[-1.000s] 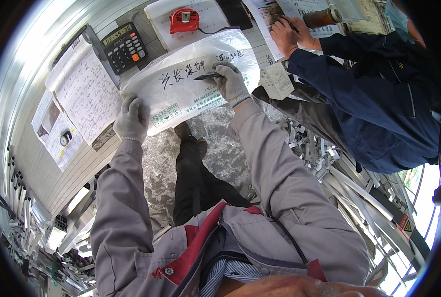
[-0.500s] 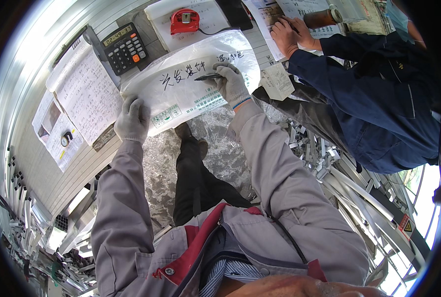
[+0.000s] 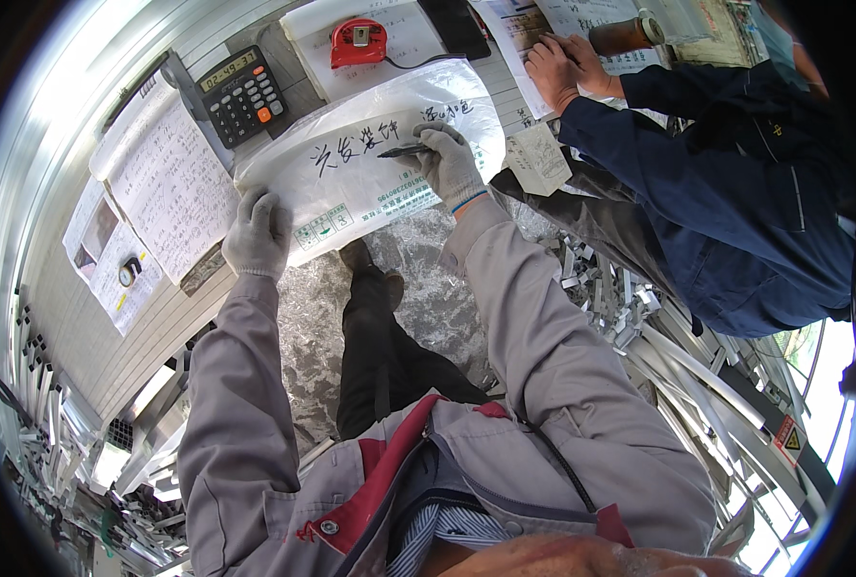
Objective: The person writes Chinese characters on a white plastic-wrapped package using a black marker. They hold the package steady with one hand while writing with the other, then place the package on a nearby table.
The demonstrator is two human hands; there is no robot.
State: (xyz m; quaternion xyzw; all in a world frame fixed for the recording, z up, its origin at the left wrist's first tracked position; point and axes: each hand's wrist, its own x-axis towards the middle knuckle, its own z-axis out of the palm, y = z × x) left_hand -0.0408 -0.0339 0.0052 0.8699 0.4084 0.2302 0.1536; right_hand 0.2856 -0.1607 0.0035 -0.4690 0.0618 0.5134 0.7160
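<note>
A translucent white plastic sheet point(image 3: 351, 197), handwritten in black and printed in green, lies over the near edge of the table. My gloved left hand point(image 3: 259, 233) grips its left end, fingers closed on the plastic. In my gloved right hand point(image 3: 450, 163) is a black marker pen point(image 3: 404, 150), its tip pointing left over the writing. That hand rests at the right part of the sheet. Whether the tip touches the plastic I cannot tell.
Beyond the sheet are a calculator point(image 3: 241, 94) and a red tape measure point(image 3: 359, 43) on papers. A handwritten notebook point(image 3: 163, 178) lies left. At right, a co-worker's hands point(image 3: 558, 72) rest on papers beside a brown bottle point(image 3: 626, 36). Metal offcuts point(image 3: 606, 288) cover the floor's right side.
</note>
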